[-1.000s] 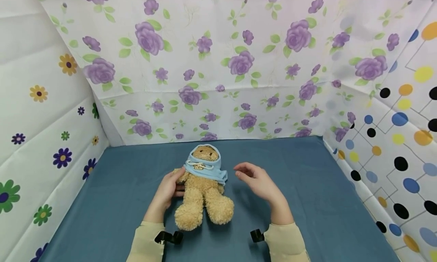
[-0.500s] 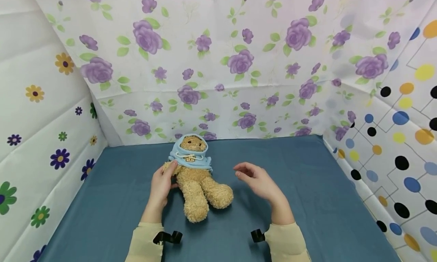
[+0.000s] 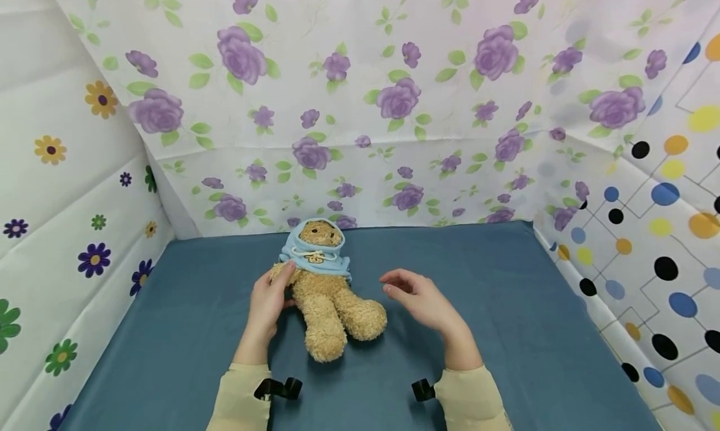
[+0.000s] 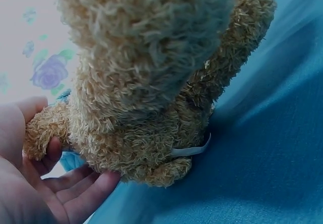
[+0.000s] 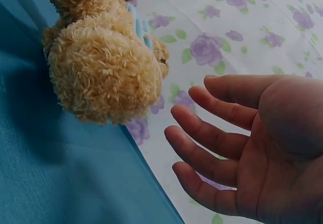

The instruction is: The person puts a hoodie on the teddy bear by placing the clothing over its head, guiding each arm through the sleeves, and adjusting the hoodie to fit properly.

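Observation:
A fuzzy tan teddy bear in a light blue hoodie leans back over the table, head toward the back wall and legs toward the person. The hood is up around its face, with a white drawstring below. My left hand grips the bear by its arm at the left. Thumb and fingers wrap that arm in the left wrist view, where a white tag sticks out from the body. My right hand hovers right of the bear, apart from it, fingers loosely bent and holding nothing.
A dark blue cloth covers the table. Behind it hangs a white sheet with purple roses. Flower-patterned fabric closes the left side, dotted fabric the right. Black camera mounts sit at both wrists.
My left hand has shifted the bear left and farther back, and its legs now slant to the right. Since half a second ago it has barely moved. My right hand has stayed in place.

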`<state>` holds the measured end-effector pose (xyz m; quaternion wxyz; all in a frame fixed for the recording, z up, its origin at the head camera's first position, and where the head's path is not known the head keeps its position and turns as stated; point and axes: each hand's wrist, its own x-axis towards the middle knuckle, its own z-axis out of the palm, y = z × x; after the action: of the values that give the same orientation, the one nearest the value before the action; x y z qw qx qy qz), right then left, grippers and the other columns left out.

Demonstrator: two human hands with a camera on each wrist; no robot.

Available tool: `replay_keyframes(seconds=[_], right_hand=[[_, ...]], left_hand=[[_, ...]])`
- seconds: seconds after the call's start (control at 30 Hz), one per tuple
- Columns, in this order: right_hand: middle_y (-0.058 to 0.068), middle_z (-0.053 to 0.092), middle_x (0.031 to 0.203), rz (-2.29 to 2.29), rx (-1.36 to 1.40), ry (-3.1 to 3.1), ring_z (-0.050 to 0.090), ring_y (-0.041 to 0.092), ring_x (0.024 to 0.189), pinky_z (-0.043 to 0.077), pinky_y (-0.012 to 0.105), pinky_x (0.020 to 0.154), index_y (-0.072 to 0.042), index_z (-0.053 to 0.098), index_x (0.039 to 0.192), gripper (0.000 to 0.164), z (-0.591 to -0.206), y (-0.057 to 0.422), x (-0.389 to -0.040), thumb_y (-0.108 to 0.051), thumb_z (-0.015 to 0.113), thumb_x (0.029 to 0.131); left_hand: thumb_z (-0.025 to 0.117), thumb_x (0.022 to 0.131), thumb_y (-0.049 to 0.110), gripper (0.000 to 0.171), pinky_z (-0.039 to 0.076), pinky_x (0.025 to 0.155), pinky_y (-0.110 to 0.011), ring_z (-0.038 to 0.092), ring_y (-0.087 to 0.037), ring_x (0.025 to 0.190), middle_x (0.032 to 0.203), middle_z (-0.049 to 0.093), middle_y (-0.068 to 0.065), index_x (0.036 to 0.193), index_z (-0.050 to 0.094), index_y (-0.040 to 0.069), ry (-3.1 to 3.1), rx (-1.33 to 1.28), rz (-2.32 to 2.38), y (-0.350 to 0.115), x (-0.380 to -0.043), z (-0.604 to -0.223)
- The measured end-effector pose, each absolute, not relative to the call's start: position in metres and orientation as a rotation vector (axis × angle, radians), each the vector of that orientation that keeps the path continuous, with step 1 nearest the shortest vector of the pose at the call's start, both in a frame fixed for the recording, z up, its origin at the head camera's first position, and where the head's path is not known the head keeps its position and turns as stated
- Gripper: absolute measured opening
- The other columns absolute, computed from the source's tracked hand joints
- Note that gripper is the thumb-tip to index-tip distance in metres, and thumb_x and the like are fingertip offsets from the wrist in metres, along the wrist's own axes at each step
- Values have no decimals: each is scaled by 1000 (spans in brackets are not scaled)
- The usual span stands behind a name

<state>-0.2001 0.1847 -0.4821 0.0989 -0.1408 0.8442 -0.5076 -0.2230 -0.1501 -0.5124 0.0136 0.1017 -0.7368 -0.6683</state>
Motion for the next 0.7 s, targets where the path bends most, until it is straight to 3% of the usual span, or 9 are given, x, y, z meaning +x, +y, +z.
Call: replay_keyframes(seconds=[0.23, 0.47, 0.7], right_hand=[[8, 69, 134, -1491, -437, 2476, 67, 20, 117, 54, 49, 98, -25, 68, 136, 30, -482, 180, -200, -39, 62, 111], [9, 69, 134, -1486, -430, 2478, 67, 19, 115, 54, 48, 96, -24, 69, 135, 28, -481, 181, -197, -37, 62, 111], [10, 68, 136, -1484, -443, 2488, 66, 19, 117, 54, 50, 98, -25, 69, 136, 28, -478, 179, -198, -38, 62, 111]], left_hand=[[65, 103, 62, 60, 61, 76, -40, 65, -21, 93, 117, 63, -13, 122, 69, 6, -2287, 272, -2059, -148, -223, -513], [67, 102, 60, 55, 61, 74, -41, 65, -23, 92, 105, 62, -12, 111, 66, 6, -2280, 260, -2050, -146, -223, -514], [67, 102, 60, 53, 60, 73, -39, 64, -24, 93, 108, 61, -11, 106, 63, 7, -2265, 263, -2053, -147, -223, -511]])
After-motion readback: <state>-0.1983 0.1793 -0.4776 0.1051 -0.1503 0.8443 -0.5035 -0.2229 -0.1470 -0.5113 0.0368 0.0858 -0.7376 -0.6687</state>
